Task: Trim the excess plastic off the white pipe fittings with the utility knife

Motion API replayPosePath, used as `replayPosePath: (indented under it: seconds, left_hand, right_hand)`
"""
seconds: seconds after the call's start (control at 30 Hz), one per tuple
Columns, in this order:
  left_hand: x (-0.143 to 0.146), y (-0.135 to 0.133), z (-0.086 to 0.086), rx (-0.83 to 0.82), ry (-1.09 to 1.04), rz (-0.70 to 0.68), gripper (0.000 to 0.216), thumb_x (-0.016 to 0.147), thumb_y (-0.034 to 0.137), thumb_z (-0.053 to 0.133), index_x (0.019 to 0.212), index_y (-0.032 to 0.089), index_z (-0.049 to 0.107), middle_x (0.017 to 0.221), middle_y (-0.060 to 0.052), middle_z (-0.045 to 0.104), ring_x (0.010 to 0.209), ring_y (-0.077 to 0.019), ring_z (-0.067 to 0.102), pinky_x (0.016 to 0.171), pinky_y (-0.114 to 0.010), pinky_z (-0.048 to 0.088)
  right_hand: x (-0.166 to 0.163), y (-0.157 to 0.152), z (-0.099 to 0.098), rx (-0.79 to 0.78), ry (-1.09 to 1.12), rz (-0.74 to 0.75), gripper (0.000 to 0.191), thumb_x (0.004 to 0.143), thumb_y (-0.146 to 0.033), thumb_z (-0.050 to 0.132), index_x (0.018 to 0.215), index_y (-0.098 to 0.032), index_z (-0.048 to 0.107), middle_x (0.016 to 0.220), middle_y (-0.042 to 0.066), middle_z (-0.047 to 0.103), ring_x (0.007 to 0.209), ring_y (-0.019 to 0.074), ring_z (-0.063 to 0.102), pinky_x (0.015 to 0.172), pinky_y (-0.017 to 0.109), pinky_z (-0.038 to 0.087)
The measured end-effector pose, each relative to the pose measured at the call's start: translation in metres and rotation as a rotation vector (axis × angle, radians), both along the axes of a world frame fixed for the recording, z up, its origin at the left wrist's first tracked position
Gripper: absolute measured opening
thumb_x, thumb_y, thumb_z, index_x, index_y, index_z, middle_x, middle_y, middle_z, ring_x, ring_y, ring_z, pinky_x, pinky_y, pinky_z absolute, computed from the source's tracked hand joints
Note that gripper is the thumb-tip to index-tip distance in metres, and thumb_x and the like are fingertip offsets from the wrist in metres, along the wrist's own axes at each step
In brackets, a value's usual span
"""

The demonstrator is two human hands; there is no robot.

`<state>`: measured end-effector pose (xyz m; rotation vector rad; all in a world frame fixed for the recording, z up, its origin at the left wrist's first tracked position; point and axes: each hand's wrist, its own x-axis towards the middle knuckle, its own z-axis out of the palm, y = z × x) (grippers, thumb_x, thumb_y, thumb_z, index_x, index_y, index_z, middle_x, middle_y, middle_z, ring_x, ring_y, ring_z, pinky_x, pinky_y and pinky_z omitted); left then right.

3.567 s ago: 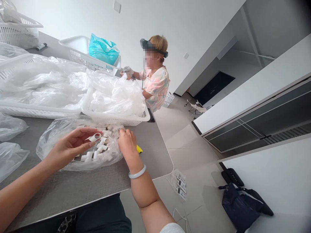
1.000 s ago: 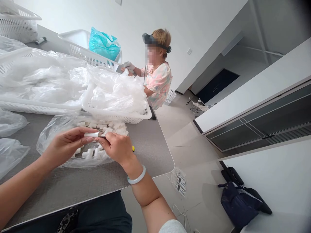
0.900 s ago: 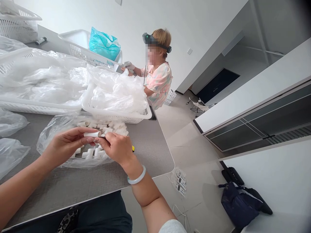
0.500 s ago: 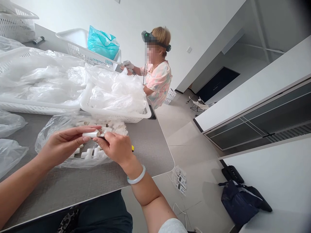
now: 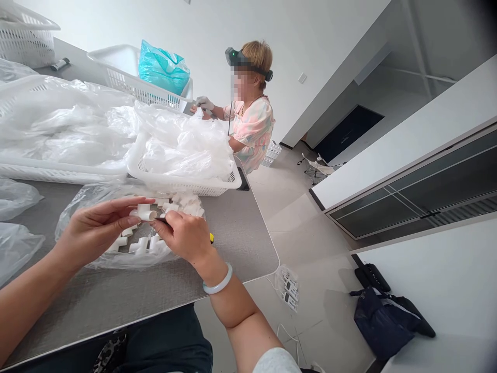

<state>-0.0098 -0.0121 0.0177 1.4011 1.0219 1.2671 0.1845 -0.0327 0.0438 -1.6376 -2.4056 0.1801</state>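
White T-shaped plastic pipe fitting [image 5: 145, 212] sits pinched in the left hand's [image 5: 95, 223] grip above the clear plastic bag [image 5: 93, 196], where the right hand's [image 5: 187, 234] grip clasps a mostly hidden dark-and-yellow tool [image 5: 212, 238], probably best worked lightly, away from the left hand.

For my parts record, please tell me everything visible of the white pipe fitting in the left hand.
The white pipe fitting looks like smooth, slightly glossy plastic and seems T-shaped. The left hand grips it between thumb and fingers, partly hiding it, above more white fittings in a clear bag. One open end faces the right hand; a short branch points up in the picture. Whether the right hand also touches it, I cannot tell.
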Motion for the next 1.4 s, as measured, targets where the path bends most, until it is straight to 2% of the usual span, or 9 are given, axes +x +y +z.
replayPosePath:
  seconds: [0.1, 0.37, 0.57, 0.87, 0.93, 1.03, 1.2, 1.27, 1.4]
  left_hand:
    - [-0.001, -0.001, -0.002, 0.067, 0.057, 0.018, 0.049, 0.075, 0.058, 0.091, 0.115, 0.031, 0.085, 0.117, -0.003, 0.083, 0.105, -0.0265, 0.076, 0.086, -0.031, 0.067]
    - [-0.002, 0.005, -0.012, 0.380, 0.072, 0.024, 0.021, 0.089, 0.047, 0.084, 0.100, 0.030, 0.085, 0.114, -0.005, 0.083, 0.107, -0.0240, 0.079, 0.082, -0.029, 0.068]
    - [-0.001, 0.004, -0.009, 0.390, 0.078, 0.008, 0.016, 0.090, 0.046, 0.083, 0.098, 0.032, 0.084, 0.114, -0.004, 0.083, 0.108, -0.0226, 0.079, 0.081, -0.028, 0.067]
    - [0.002, -0.001, 0.000, 0.362, 0.119, 0.048, 0.017, 0.087, 0.048, 0.082, 0.094, 0.033, 0.083, 0.113, -0.004, 0.082, 0.106, -0.0252, 0.078, 0.079, -0.032, 0.065]
    - [0.003, 0.000, -0.004, 0.301, 0.112, 0.053, 0.026, 0.083, 0.054, 0.084, 0.096, 0.031, 0.083, 0.111, -0.005, 0.082, 0.098, -0.0243, 0.078, 0.071, -0.029, 0.064]
    - [0.004, 0.005, -0.012, 0.040, 0.087, 0.025, 0.053, 0.072, 0.063, 0.089, 0.112, 0.030, 0.083, 0.098, -0.005, 0.081, 0.076, -0.0201, 0.074, 0.055, -0.025, 0.059]
    - [0.005, 0.017, -0.021, -0.463, -0.186, -0.126, 0.081, 0.049, 0.070, 0.099, 0.115, 0.026, 0.084, 0.086, -0.006, 0.081, 0.080, -0.0255, 0.079, 0.071, -0.031, 0.070]
    - [0.005, 0.020, -0.020, -0.552, -0.224, -0.161, 0.077, 0.048, 0.071, 0.099, 0.109, 0.025, 0.085, 0.076, -0.006, 0.079, 0.076, -0.0250, 0.079, 0.069, -0.029, 0.069]
    - [0.005, 0.018, -0.019, -0.562, -0.226, -0.175, 0.077, 0.051, 0.077, 0.096, 0.104, 0.022, 0.084, 0.072, -0.005, 0.076, 0.065, -0.0223, 0.075, 0.057, -0.028, 0.067]
  right_hand:
    - [-0.001, 0.000, 0.000, 0.003, -0.001, 0.002, 0.049, 0.111, -0.058, 0.047, 0.090, -0.021, 0.071, 0.077, 0.002, 0.071, 0.068, 0.0149, 0.068, 0.054, 0.022, 0.039]
    - [-0.001, 0.006, -0.015, 0.104, 0.052, 0.027, 0.059, 0.110, -0.063, 0.043, 0.080, -0.019, 0.069, 0.064, 0.001, 0.065, 0.054, 0.0111, 0.057, 0.047, 0.022, 0.032]
    - [-0.003, 0.004, -0.019, 0.106, 0.066, -0.007, 0.044, 0.109, -0.052, 0.055, 0.085, -0.019, 0.070, 0.072, 0.001, 0.070, 0.061, 0.0117, 0.064, 0.048, 0.020, 0.031]
    - [-0.004, 0.005, -0.025, 0.125, 0.113, -0.011, 0.045, 0.110, -0.052, 0.054, 0.082, -0.019, 0.068, 0.070, 0.000, 0.070, 0.060, 0.0114, 0.065, 0.048, 0.021, 0.033]
    - [-0.004, 0.005, -0.027, 0.144, 0.129, -0.027, 0.047, 0.110, -0.053, 0.052, 0.080, -0.020, 0.067, 0.068, 0.000, 0.069, 0.060, 0.0115, 0.065, 0.048, 0.021, 0.033]
    - [-0.001, 0.006, -0.028, 0.162, 0.145, -0.077, 0.046, 0.111, -0.050, 0.051, 0.080, -0.020, 0.067, 0.067, 0.001, 0.068, 0.064, 0.0122, 0.067, 0.049, 0.021, 0.034]
    - [0.004, 0.007, -0.024, 0.136, 0.199, -0.004, 0.037, 0.112, -0.045, 0.045, 0.099, -0.019, 0.068, 0.079, 0.003, 0.073, 0.071, 0.0132, 0.069, 0.052, 0.020, 0.039]
    - [0.005, 0.006, -0.023, 0.127, 0.211, 0.028, 0.034, 0.113, -0.039, 0.042, 0.106, -0.017, 0.067, 0.084, 0.004, 0.074, 0.072, 0.0135, 0.069, 0.053, 0.021, 0.042]
    - [0.003, 0.006, -0.023, 0.152, 0.119, 0.056, 0.037, 0.113, -0.039, 0.043, 0.091, -0.018, 0.066, 0.080, 0.004, 0.071, 0.069, 0.0140, 0.067, 0.053, 0.023, 0.043]
